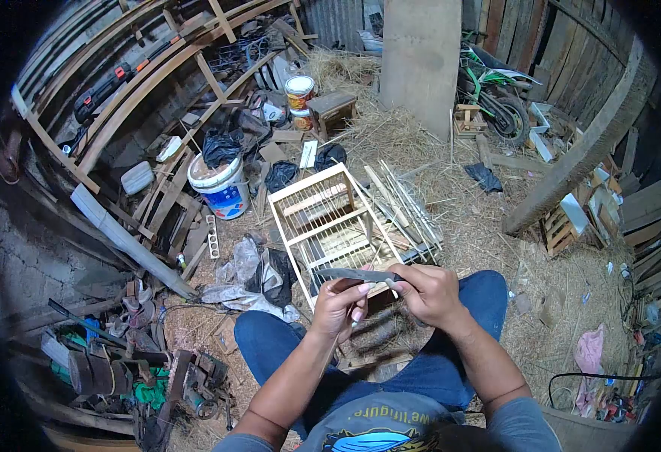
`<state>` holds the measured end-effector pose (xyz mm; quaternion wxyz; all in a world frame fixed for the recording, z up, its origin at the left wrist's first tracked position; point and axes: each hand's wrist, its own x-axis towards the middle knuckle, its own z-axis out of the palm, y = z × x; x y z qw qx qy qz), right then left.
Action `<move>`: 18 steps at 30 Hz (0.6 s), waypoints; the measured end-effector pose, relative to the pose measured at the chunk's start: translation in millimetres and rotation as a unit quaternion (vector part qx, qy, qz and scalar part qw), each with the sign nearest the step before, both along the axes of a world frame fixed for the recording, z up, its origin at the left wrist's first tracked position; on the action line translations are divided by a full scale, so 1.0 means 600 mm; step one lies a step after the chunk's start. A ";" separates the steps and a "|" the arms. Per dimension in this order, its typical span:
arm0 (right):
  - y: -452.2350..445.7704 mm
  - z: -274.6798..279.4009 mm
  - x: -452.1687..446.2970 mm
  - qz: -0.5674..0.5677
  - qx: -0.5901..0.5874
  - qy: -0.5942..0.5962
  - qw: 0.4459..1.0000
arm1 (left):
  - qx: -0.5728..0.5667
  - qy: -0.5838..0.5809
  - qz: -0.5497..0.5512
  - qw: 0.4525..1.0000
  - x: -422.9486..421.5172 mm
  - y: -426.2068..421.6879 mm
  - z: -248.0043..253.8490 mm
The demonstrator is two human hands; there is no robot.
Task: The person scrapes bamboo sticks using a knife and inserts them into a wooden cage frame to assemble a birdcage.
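My right hand (430, 294) is closed around the dark handle of a knife (351, 275), whose blade points left across my left hand. My left hand (340, 307) is closed with its fingers pinched on a thin pale wooden stick (354, 324), just under the blade. Part of the stick is hidden by the fingers and the knife. Just beyond both hands stands a wooden cage frame (317, 179) with thin bars. Beside it on the right lies a bundle of split sticks (402, 200).
A white-and-blue paint bucket (221, 192) stands left of the cage, near crumpled plastic sheeting (233, 275). Wooden posts rise at the right (583, 147) and back (421, 60). A green dirt bike (496, 94) is parked behind. Tools and scrap (135, 361) lie at left; straw covers the floor.
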<state>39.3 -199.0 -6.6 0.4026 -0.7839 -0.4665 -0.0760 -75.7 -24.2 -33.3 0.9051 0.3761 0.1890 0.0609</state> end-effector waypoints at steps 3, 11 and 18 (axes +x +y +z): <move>-0.003 -0.004 0.003 -0.007 -0.003 0.014 1.000 | 0.003 0.008 -0.003 1.000 0.002 -0.001 -0.004; -0.021 -0.025 0.045 -0.099 0.011 0.017 0.995 | -0.027 -0.004 -0.024 0.999 -0.007 0.005 -0.021; -0.010 -0.016 0.001 -0.030 0.003 0.011 0.999 | 0.081 -0.010 -0.023 0.996 -0.007 0.001 -0.023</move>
